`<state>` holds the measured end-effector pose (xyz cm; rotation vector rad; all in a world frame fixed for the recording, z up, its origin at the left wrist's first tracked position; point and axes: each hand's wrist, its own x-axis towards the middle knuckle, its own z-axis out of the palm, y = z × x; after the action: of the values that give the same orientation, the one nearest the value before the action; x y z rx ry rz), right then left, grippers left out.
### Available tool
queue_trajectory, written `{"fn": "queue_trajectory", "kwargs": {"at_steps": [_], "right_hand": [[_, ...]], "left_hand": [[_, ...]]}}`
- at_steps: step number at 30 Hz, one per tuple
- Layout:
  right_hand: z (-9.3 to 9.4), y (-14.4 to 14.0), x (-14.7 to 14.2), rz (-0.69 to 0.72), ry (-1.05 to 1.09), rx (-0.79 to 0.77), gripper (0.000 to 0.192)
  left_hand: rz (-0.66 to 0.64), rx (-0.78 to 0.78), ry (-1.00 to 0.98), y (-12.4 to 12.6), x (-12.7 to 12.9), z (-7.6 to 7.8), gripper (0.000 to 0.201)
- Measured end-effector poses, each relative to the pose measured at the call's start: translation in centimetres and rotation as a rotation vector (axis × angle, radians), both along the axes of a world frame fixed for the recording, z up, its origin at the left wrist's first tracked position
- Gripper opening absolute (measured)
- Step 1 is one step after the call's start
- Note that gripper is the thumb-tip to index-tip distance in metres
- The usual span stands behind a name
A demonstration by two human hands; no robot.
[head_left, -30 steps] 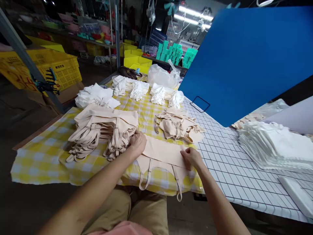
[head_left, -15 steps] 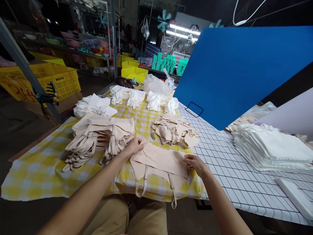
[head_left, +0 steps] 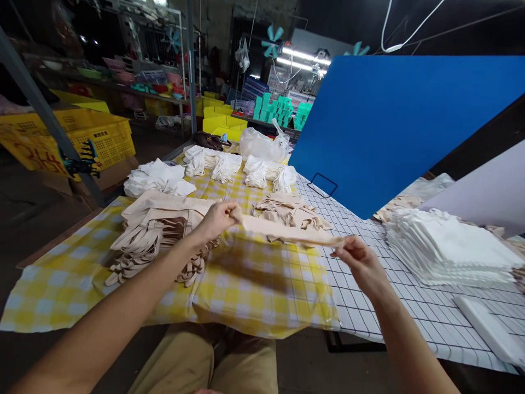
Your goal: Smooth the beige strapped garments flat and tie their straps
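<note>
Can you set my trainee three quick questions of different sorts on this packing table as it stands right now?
1. True or false: the beige garment lies flat on the yellow checked cloth.
2. Which hands grip it? A) left only B) right only C) both
3. Fill in: the tall stack of folded white pieces sits on the person's ____ side.

Key:
1. False. It is lifted clear of the cloth, stretched between the left hand and the right hand.
2. C
3. right
</note>
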<state>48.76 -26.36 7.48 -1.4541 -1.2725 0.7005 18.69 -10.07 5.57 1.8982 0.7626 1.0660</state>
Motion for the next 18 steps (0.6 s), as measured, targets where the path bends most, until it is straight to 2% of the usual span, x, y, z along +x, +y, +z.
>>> {"fn": "queue_trajectory", "kwargs": {"at_steps": [4,8,12,15,18], "right_hand": [[-4.2,-3.9,-1.0,0.216,-0.029,-0.238,0.027],[-8.7,-7.4,-2.1,0.295,-0.078,-0.344,0.023],[-11.3,-9.2,-3.0,0.274,-0.362,-0.212,0.012],[-12.4,-9.5,-3.5,0.233,-0.581,-0.089,0.017],[-12.5,-9.3,-3.9,0.197,-0.601,-0.027,0.021]], "left_hand": [[-0.163,0.158,0.382,-4.9,-2.7,-3.7,0.021],[-0.293,0.113,0.623,-8.6,-4.2,-7.1,0.023],[-0.335,0.053,0.63,-9.5,-5.4,-8.3,0.028],[-0.373,0.066,0.604,-9.3,-6.0,-8.6,0.027],[-0.338,0.031,0.517,-9.1,-5.9,-8.5,0.025]]}}
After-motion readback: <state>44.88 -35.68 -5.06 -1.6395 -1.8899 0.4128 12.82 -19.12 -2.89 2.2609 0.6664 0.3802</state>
